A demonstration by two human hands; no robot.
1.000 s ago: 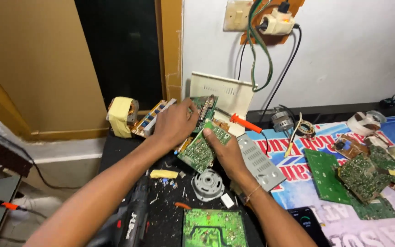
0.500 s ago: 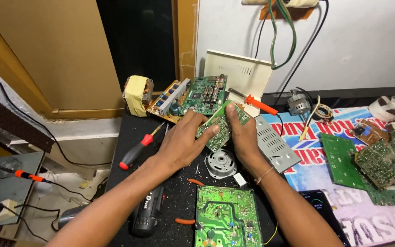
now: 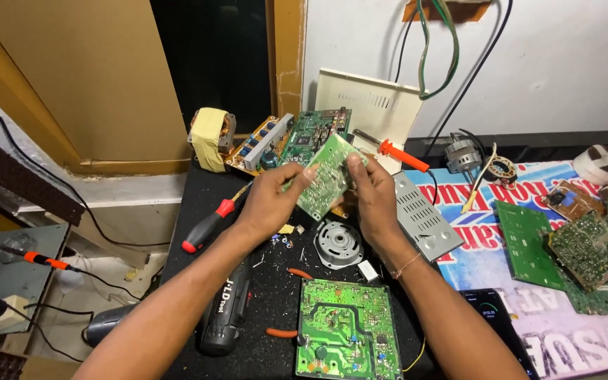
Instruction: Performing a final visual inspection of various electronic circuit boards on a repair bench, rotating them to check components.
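Black worktop (image 3: 191,211) under a white wall, strewn with circuit boards and tools.
Both hands hold a small green circuit board (image 3: 326,174) tilted above the worktop: the left hand (image 3: 272,200) has its grip closed on the board's left edge, the right hand (image 3: 373,193) has its grip closed on the right edge. Below lie a round metal motor plate (image 3: 338,244), a larger green board (image 3: 346,331) and a red-handled screwdriver (image 3: 209,226).

Small circuit board (image 3: 328,176) held between left hand (image 3: 270,204) and right hand (image 3: 372,193), above motor cap (image 3: 338,244); screwdriver (image 3: 209,225) left, larger board (image 3: 346,331) in front.
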